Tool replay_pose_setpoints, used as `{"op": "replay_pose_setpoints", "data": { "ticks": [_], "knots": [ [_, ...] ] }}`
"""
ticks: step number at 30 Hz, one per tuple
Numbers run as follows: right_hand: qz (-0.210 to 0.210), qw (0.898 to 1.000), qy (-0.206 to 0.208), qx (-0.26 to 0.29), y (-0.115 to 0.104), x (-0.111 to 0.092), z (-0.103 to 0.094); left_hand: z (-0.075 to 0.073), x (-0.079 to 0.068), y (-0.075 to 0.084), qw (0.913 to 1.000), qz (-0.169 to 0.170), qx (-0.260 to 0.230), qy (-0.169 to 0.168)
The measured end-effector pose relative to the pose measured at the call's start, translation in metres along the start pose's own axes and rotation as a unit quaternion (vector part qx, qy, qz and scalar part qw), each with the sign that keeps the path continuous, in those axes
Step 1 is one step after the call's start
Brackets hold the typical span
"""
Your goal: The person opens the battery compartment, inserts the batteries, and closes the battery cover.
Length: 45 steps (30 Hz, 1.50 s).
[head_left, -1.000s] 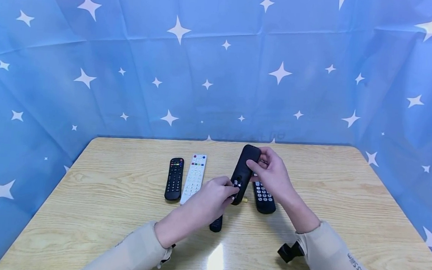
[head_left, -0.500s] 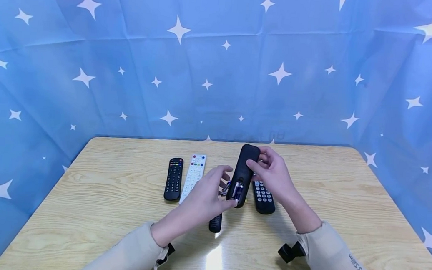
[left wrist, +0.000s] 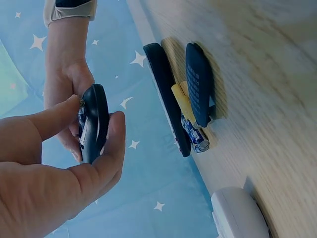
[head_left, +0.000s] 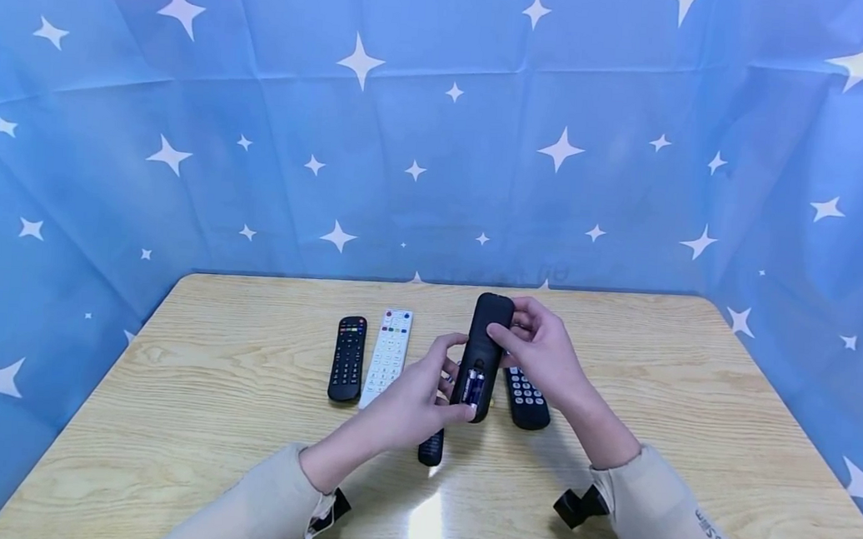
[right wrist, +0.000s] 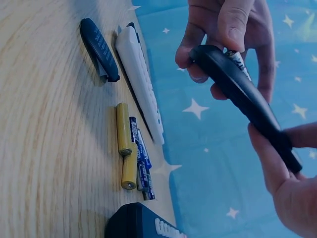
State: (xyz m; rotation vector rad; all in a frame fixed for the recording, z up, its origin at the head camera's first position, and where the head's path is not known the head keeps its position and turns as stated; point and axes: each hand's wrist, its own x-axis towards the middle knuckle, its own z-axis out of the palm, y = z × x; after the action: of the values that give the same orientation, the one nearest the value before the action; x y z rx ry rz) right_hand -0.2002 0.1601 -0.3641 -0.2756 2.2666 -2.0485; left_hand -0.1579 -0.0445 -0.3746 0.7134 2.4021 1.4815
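A black remote control [head_left: 489, 328] is held above the table, its back turned up and its battery compartment uncovered. Blue-and-silver batteries [head_left: 474, 387] lie in the compartment at its near end. My right hand [head_left: 546, 348] grips the far part, thumb across the back. The left hand [head_left: 411, 397] pinches the near end, its thumb at the batteries and its fingers underneath. In the right wrist view, one battery [right wrist: 239, 61] shows above the remote's edge beside the left thumb. Below lies a black battery cover [left wrist: 199, 84] with printed text, partly hidden by the left hand in the head view.
A slim black remote [head_left: 348, 358] and a white remote [head_left: 390, 350] lie to the left. Another black remote [head_left: 529, 400] with white buttons lies to the right. Yellow batteries [right wrist: 123, 130] and blue ones [right wrist: 143, 171] lie on the table [head_left: 225, 422] below the hands.
The left hand's fingers have drawn back from over the compartment to the remote's left side, uncovering the batteries. Its thumb now sits at the near end. The remote has shifted slightly nearer.
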Motion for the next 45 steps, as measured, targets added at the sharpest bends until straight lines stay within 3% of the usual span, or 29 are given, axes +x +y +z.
{"op": "replay_pose_setpoints", "data": {
  "ticks": [8, 16, 20, 24, 29, 32, 36, 45],
  "knots": [
    [-0.005, 1.000, -0.002, -0.013, 0.001, 0.000, 0.000, 0.003, 0.000, 0.002, 1.0000, -0.009, 0.002, 0.003],
    [-0.039, 0.998, -0.023, -0.044, -0.004, -0.005, 0.005, 0.006, 0.006, -0.003, 0.9984, -0.042, -0.037, -0.005],
    [-0.057, 0.996, -0.019, -0.068, -0.004, -0.005, 0.006, 0.006, 0.007, -0.006, 0.9984, -0.048, -0.026, -0.011],
    [-0.050, 0.996, -0.017, -0.070, 0.000, -0.004, 0.003, 0.004, 0.005, -0.007, 0.9987, -0.041, -0.009, -0.030],
    [-0.034, 0.997, -0.009, -0.067, 0.003, -0.003, -0.001, 0.001, 0.004, -0.011, 0.9961, -0.010, 0.062, -0.062],
    [-0.028, 0.998, -0.003, -0.064, 0.004, -0.002, -0.003, -0.002, 0.003, -0.013, 0.9890, -0.001, 0.131, -0.069],
    [-0.023, 0.998, -0.004, -0.057, 0.003, -0.002, -0.005, -0.004, 0.001, -0.015, 0.9725, -0.008, 0.222, -0.071],
    [-0.010, 0.997, 0.001, -0.070, 0.003, -0.002, -0.009, 0.000, 0.002, -0.019, 0.9357, -0.032, 0.337, -0.100]
  ]
}}
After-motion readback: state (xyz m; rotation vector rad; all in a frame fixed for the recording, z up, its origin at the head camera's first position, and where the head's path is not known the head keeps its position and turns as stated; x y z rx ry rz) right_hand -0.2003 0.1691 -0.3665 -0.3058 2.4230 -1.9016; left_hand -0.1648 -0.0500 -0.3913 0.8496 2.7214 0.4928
